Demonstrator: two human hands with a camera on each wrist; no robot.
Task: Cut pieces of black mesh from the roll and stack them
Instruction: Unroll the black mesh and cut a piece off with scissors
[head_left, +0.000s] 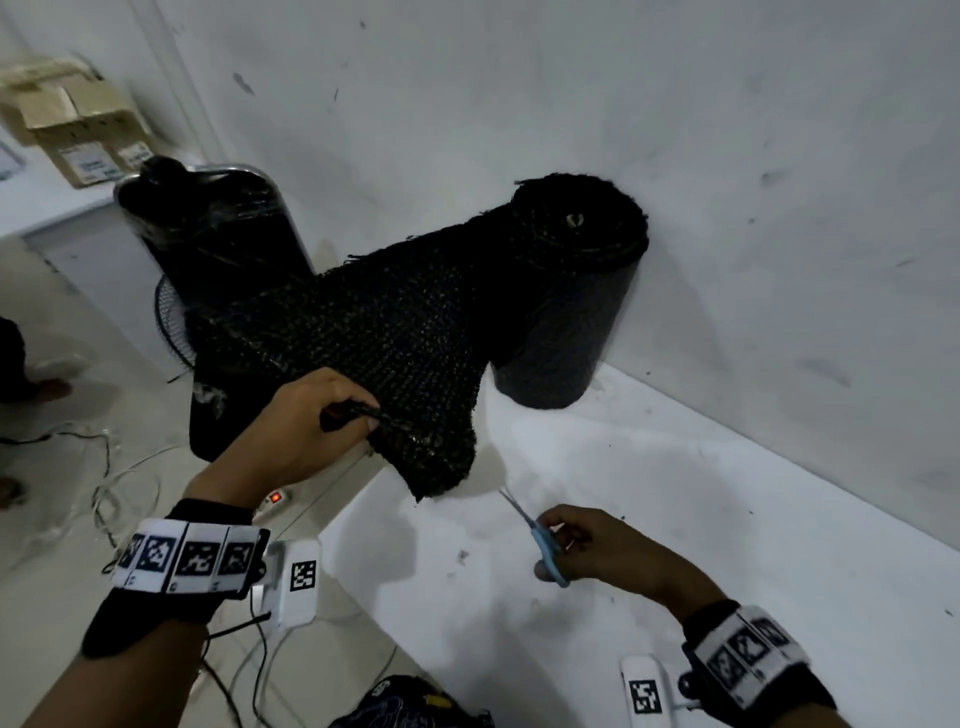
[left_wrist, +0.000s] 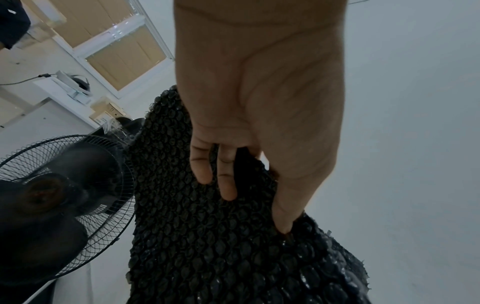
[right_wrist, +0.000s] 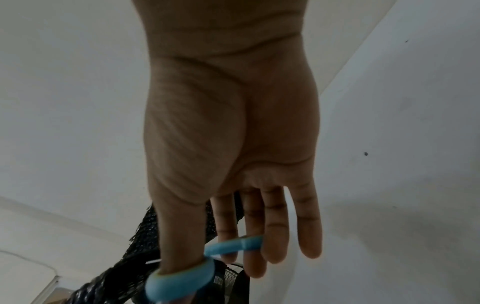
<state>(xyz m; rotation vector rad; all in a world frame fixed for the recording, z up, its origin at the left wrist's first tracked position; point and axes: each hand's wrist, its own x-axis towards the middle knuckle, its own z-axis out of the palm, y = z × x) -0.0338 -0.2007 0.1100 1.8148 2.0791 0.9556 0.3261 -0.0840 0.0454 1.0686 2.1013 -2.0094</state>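
A roll of black mesh (head_left: 571, 291) stands upright on a white table (head_left: 675, 519) against the wall. A strip of mesh (head_left: 374, 332) runs off it to the left and hangs over the table edge. My left hand (head_left: 311, 421) pinches the near edge of that strip between thumb and fingers; the left wrist view shows the mesh (left_wrist: 207, 236) under the fingers (left_wrist: 227, 174). My right hand (head_left: 587, 540) holds blue-handled scissors (head_left: 540, 540), thumb and a finger through the loops (right_wrist: 182, 275), the blades pointing up toward the mesh's hanging corner, just short of it.
A second black wrapped roll (head_left: 208, 228) and a black fan (left_wrist: 64, 195) stand left of the table. Cables and a power strip (head_left: 272, 501) lie on the floor. Cardboard boxes (head_left: 67, 130) sit at the far left. A dark bag (head_left: 410, 701) is at the bottom.
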